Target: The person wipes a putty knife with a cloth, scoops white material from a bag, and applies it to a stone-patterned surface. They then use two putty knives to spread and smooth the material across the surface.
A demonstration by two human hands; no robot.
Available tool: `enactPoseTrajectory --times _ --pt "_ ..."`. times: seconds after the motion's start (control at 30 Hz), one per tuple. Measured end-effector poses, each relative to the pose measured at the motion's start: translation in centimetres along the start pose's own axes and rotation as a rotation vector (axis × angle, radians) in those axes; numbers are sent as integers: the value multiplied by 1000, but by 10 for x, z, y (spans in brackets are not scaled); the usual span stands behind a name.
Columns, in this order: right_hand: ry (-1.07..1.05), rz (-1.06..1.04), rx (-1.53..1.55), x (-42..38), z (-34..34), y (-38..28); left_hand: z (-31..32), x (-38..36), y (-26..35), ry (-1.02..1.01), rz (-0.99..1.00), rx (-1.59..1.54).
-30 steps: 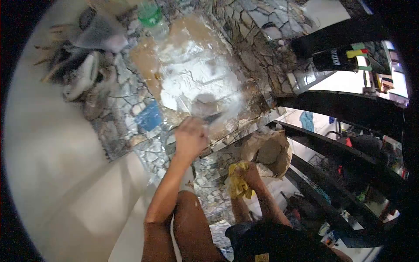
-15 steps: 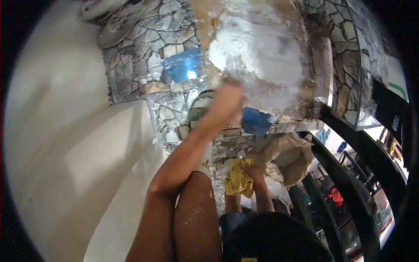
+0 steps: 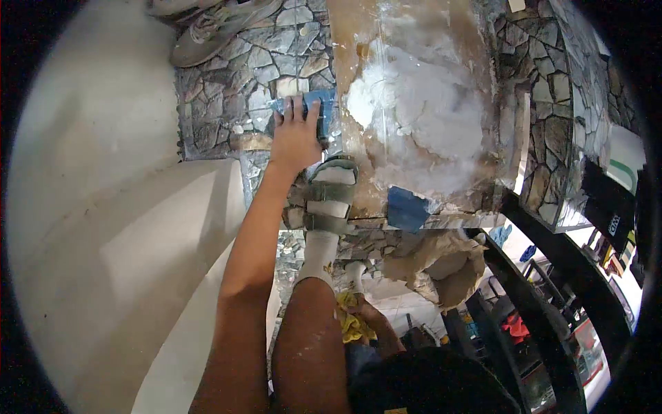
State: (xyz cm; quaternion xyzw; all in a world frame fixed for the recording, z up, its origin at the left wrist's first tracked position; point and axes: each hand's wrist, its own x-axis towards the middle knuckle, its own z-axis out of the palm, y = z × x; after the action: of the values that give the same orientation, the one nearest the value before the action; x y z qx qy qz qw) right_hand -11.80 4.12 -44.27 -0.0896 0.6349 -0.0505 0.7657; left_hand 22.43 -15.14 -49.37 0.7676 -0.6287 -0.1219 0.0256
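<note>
My left hand [image 3: 296, 141] reaches forward over the stone-patterned floor, its fingers spread on a flat blue rectangular piece [image 3: 327, 109]. Part of that piece is hidden under the hand. To its right lies a brown board [image 3: 355, 148] with a heap of white powder or paste [image 3: 420, 103] spread over it. Down by my leg, my right hand [image 3: 365, 308] is closed on a crumpled yellow cloth [image 3: 352, 324]. The fingers of that hand are partly hidden.
A second blue piece [image 3: 408, 208] lies at the board's near edge. Below it stands an open paper bag [image 3: 448, 272]. Black railing bars [image 3: 545, 255] run down the right. My sandalled foot [image 3: 331, 193] is beside the board; shoes [image 3: 214, 34] sit at upper left, along a pale wall [image 3: 103, 207].
My left hand has moved left from the board's near edge onto the blue piece. The right hand with the yellow cloth has shifted left and lower in view. The camera view has shifted slightly.
</note>
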Motion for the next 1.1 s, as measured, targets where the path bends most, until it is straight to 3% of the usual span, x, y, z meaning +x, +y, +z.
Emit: enactPoseTrajectory --times 0.33,0.53,0.57,0.67,0.7,0.8,0.87,0.9,1.0,1.1 --pt "27 -39 -65 -2 -3 -21 -19 7 7 -77 13 24" --pt "36 -57 -57 -1 -1 -25 -48 23 -24 248 -454 -112" --pt "37 -60 -59 -2 0 -26 -52 24 -29 252 -604 -113" --pt "42 -80 -56 -4 1 -31 -57 8 -34 753 -443 -675" --pt "45 -90 -55 -5 1 -33 -61 -2 -27 722 -658 -1138" --pt "59 -129 -61 -10 2 -45 -95 -34 2 587 -719 -1918" --pt "72 -170 -72 -16 3 -59 -91 -58 4 381 -720 -2087" --pt "80 -203 -80 -21 6 -69 -103 -65 23 328 -995 -2048" --pt "128 -369 -99 -43 33 -115 -103 -75 54 175 -764 -1952" --pt "231 -683 -71 -59 101 -153 -102 -83 75 46 -776 -1886"
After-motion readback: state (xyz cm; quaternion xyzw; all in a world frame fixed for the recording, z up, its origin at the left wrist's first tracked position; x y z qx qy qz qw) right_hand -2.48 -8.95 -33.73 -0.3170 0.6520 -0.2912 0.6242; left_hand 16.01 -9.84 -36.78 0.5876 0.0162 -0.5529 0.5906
